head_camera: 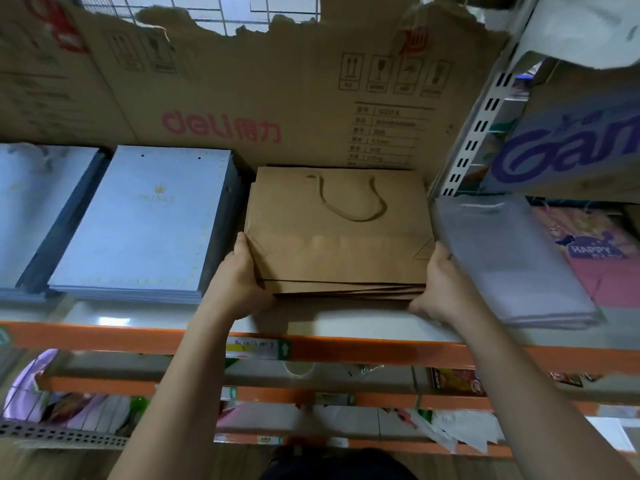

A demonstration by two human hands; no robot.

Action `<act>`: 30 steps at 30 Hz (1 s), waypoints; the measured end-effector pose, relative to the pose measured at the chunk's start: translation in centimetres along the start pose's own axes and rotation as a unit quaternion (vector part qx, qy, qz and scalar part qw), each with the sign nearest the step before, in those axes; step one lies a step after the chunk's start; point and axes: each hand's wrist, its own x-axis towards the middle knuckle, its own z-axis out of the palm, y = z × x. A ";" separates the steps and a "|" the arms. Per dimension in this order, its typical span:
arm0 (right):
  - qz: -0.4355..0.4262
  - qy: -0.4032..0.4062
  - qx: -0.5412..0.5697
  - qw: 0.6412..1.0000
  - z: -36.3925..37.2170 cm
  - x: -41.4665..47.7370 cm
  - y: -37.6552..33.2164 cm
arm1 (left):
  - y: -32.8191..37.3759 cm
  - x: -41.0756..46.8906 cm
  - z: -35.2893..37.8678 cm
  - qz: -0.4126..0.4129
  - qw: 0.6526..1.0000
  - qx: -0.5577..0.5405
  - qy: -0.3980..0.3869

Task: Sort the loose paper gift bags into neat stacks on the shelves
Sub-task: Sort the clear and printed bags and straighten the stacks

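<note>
Blue bags (138, 220) and grey bags (512, 258) are flanking the brown stack (339, 230); a carton (242, 98) is blocking behind; the front of the shelf (346, 320) is lying open.

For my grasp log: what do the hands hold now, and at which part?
Both hold the stack of brown paper bags: left hand grips its left edge, right hand its right front corner.
</note>
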 end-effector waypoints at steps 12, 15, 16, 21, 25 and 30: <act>0.026 0.007 0.069 0.997 0.2 0.1 0.1 | 0.1 0.6 -1.5 0.010 0.999 0.032 -0.024; 0.032 -0.007 0.076 0.997 0.4 0.2 0.1 | -0.2 0.3 -0.9 0.014 0.998 0.055 -0.011; 0.032 -0.004 0.075 0.997 0.5 0.3 0.1 | -0.3 0.2 -0.8 0.016 0.998 0.059 -0.001; 0.041 0.023 0.094 0.994 0.7 1.1 0.5 | -0.4 0.3 -0.3 0.016 0.999 0.035 0.021; 0.043 0.037 0.144 0.988 1.0 1.4 1.1 | -0.9 0.5 -0.3 0.015 0.997 0.036 0.062; 0.043 0.028 0.146 0.988 1.6 1.7 1.1 | -1.1 1.2 -0.4 0.014 0.995 0.052 0.089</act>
